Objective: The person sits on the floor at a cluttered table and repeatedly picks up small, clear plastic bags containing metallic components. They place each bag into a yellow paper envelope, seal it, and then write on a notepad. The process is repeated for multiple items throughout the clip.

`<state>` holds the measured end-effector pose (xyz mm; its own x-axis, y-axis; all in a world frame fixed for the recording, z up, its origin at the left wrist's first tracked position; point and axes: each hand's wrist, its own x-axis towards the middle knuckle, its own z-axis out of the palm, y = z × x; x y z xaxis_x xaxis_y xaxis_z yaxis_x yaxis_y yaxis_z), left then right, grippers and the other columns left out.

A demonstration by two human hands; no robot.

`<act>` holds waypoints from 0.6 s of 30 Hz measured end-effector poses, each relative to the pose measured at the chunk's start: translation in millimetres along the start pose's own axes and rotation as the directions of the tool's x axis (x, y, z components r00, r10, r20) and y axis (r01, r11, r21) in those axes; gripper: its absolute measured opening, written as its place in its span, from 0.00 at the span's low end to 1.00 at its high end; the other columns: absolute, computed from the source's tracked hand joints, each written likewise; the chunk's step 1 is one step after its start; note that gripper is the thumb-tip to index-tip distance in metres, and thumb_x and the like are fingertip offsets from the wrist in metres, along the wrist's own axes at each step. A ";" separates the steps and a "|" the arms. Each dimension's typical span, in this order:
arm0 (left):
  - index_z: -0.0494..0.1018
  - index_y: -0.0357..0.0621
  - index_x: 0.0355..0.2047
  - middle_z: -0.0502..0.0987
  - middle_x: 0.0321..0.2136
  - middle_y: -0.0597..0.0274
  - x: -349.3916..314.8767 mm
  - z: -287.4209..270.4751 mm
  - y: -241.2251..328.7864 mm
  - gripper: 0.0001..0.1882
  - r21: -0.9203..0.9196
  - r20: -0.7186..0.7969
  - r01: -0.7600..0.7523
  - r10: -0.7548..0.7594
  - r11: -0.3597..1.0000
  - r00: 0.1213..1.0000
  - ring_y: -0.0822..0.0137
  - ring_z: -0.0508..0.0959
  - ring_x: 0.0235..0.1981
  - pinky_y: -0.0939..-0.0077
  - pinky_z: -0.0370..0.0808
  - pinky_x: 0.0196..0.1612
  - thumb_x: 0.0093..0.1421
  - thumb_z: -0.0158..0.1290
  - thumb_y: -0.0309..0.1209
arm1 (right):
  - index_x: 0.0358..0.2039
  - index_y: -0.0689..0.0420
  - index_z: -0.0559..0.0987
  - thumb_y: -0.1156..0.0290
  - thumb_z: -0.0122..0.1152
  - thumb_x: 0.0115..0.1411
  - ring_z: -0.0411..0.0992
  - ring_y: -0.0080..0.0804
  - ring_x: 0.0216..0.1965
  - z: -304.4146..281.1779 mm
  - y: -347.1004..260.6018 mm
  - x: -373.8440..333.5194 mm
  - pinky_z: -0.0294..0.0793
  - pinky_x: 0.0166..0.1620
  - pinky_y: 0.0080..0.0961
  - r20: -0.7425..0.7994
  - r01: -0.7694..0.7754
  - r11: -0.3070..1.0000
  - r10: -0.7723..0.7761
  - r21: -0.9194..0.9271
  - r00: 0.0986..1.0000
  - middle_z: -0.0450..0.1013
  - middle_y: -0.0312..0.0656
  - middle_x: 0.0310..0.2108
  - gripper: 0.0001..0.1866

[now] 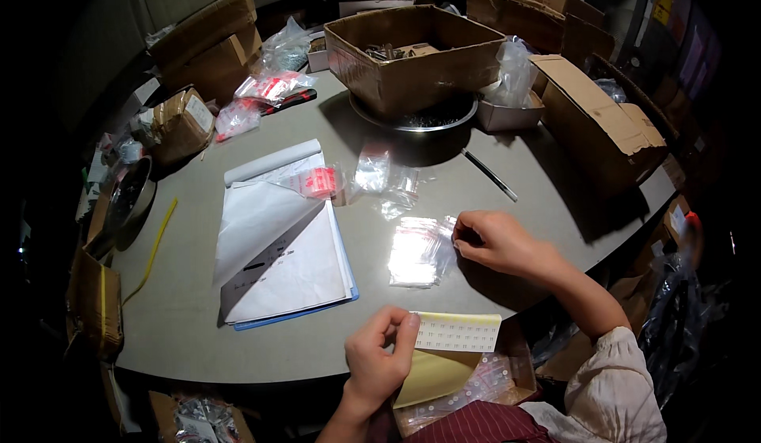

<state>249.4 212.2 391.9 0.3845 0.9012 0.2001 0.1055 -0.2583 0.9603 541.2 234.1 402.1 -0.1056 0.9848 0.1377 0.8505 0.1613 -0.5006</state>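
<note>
Some steadiness should help the left hand [380, 353], which pinches the label sheet [460, 333] above the open box [521, 362], while the right hand [495, 241], curled at the clear bags [415, 254] on the table [174, 324], its grip I cannot tell, needs a light touch for thin plastic.

Left hand [380, 356] and right hand [493, 241] ungloved; right sleeve [622, 383] cream, loose, gathered into ruffled cuff; maroon garment [493, 425] at lap, thin pale stripes
</note>
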 end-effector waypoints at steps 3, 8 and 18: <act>0.78 0.34 0.35 0.82 0.22 0.60 -4.5 -5.1 -2.1 0.06 -0.081 -0.030 0.051 -0.054 0.995 0.998 0.79 0.80 0.25 0.80 0.74 0.29 0.69 0.59 0.25 | 0.42 0.63 0.77 0.56 0.73 0.61 0.79 0.44 0.33 -15.1 4.4 -11.3 0.77 0.38 0.37 0.066 -0.103 0.994 0.105 -0.034 0.992 0.79 0.50 0.31 0.23; 0.77 0.34 0.36 0.83 0.25 0.62 -8.6 -15.4 -8.0 0.07 -0.311 -0.044 0.098 -0.118 0.945 0.992 0.81 0.78 0.27 0.83 0.72 0.30 0.72 0.56 0.26 | 0.43 0.62 0.76 0.47 0.71 0.62 0.79 0.53 0.37 -45.6 -24.5 -30.0 0.77 0.42 0.43 0.377 -0.176 0.980 0.199 -0.094 0.904 0.79 0.52 0.34 0.28; 0.73 0.35 0.38 0.79 0.29 0.65 -11.4 -17.1 -4.8 0.06 -0.483 -0.082 0.051 -0.103 0.874 0.991 0.81 0.75 0.29 0.86 0.69 0.33 0.73 0.53 0.25 | 0.42 0.60 0.75 0.74 0.65 0.61 0.78 0.45 0.36 -10.5 -18.4 -21.6 0.78 0.40 0.38 0.036 0.086 0.991 -0.090 0.105 0.995 0.77 0.48 0.34 0.10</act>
<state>228.8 209.1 388.3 0.2951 0.9485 0.1150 -0.3305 -0.0116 0.9438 533.2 209.2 417.3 -0.2005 0.9679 0.1515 0.7795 0.2513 -0.5738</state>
